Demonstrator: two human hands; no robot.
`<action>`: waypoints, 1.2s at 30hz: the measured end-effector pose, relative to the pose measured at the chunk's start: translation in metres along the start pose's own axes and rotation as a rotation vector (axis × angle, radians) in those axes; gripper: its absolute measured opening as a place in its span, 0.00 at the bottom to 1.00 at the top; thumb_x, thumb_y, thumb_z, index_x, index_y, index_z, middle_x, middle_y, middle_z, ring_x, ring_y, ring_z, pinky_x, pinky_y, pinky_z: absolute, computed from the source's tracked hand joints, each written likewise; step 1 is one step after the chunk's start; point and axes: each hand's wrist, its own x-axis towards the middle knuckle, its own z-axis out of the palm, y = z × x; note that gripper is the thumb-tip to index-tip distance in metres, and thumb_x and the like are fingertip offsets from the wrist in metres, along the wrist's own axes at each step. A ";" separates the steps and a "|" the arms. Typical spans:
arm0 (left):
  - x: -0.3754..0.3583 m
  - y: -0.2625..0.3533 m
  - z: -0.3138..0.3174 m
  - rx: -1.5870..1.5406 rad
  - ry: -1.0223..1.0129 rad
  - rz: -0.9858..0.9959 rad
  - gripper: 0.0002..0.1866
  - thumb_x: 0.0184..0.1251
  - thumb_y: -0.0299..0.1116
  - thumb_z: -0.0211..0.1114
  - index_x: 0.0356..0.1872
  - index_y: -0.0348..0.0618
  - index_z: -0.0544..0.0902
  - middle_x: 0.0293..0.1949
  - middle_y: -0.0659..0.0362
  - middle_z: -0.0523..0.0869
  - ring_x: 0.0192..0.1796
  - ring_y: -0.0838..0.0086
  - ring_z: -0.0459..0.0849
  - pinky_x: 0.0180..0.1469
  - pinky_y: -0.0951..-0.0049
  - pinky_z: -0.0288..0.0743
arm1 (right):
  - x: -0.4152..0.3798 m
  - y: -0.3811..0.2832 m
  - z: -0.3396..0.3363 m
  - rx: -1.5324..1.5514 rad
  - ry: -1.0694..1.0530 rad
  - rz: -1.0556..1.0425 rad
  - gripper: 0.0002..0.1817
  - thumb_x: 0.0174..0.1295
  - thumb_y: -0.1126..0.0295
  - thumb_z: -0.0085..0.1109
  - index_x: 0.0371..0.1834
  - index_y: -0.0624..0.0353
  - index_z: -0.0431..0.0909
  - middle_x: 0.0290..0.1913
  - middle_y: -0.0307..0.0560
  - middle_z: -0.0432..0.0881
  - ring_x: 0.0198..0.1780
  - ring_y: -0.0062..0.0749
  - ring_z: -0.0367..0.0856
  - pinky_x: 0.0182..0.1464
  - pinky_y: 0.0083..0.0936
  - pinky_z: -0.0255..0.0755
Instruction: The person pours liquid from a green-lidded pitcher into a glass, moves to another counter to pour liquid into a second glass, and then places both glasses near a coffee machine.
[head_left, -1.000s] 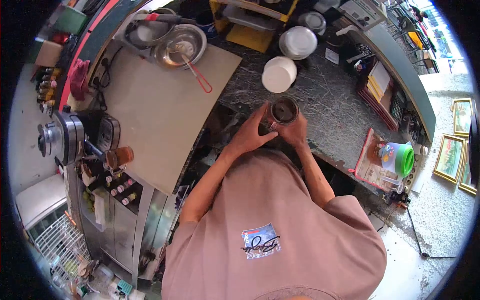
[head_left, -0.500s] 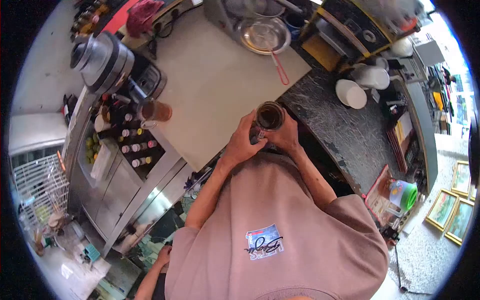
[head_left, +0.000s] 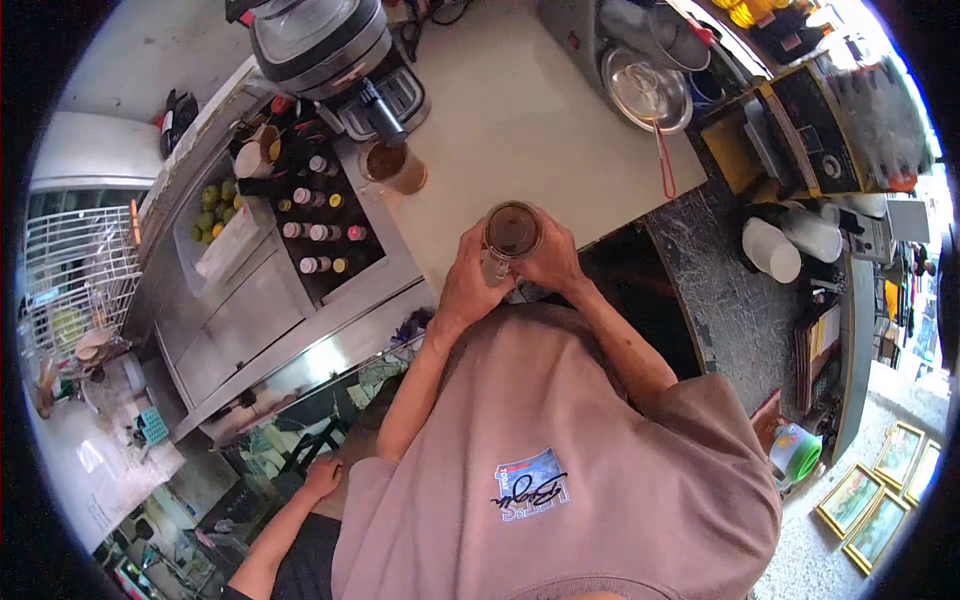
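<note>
A glass mug of brown drink is held between my two hands, just above the front edge of the pale countertop. My left hand wraps round its left side, near the handle. Fingers of my right hand close round the right side. Farther left on the countertop stands a glass pitcher with brown liquid, apart from my hands.
A coffee machine stands at back left. A metal bowl with a red-handled strainer sits at back right. Several bottles and green fruit are at left. Another person's arm shows at lower left.
My view and body have turned to the left, so the counter items appear farther right. The mug has moved left along the counter's front edge, still in both hands.
</note>
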 end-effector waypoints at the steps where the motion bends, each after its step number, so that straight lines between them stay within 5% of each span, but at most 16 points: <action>1: -0.001 -0.004 -0.003 -0.007 0.020 -0.005 0.46 0.56 0.31 0.76 0.76 0.44 0.60 0.68 0.46 0.70 0.69 0.50 0.74 0.68 0.55 0.74 | 0.002 -0.002 0.005 0.006 -0.014 0.031 0.39 0.43 0.64 0.81 0.62 0.60 0.76 0.56 0.54 0.86 0.58 0.48 0.85 0.59 0.39 0.80; 24: 0.002 -0.022 -0.026 0.048 0.104 -0.017 0.45 0.56 0.26 0.73 0.76 0.42 0.60 0.67 0.44 0.70 0.70 0.48 0.73 0.69 0.55 0.72 | 0.027 -0.008 0.029 0.053 -0.091 -0.047 0.38 0.48 0.63 0.79 0.64 0.58 0.73 0.57 0.52 0.84 0.56 0.50 0.85 0.54 0.41 0.82; 29: 0.002 -0.025 -0.021 0.097 0.130 -0.015 0.45 0.56 0.27 0.72 0.76 0.41 0.60 0.68 0.44 0.70 0.71 0.48 0.71 0.70 0.55 0.71 | 0.030 -0.001 0.016 0.110 -0.265 0.006 0.41 0.51 0.63 0.78 0.69 0.57 0.70 0.67 0.55 0.77 0.68 0.49 0.76 0.67 0.41 0.74; 36: 0.000 -0.026 -0.014 0.092 0.147 -0.055 0.45 0.56 0.24 0.70 0.76 0.39 0.59 0.69 0.44 0.69 0.73 0.48 0.69 0.72 0.55 0.69 | 0.041 0.000 0.015 0.112 -0.315 -0.032 0.41 0.51 0.68 0.78 0.70 0.59 0.70 0.65 0.53 0.79 0.68 0.45 0.77 0.69 0.38 0.72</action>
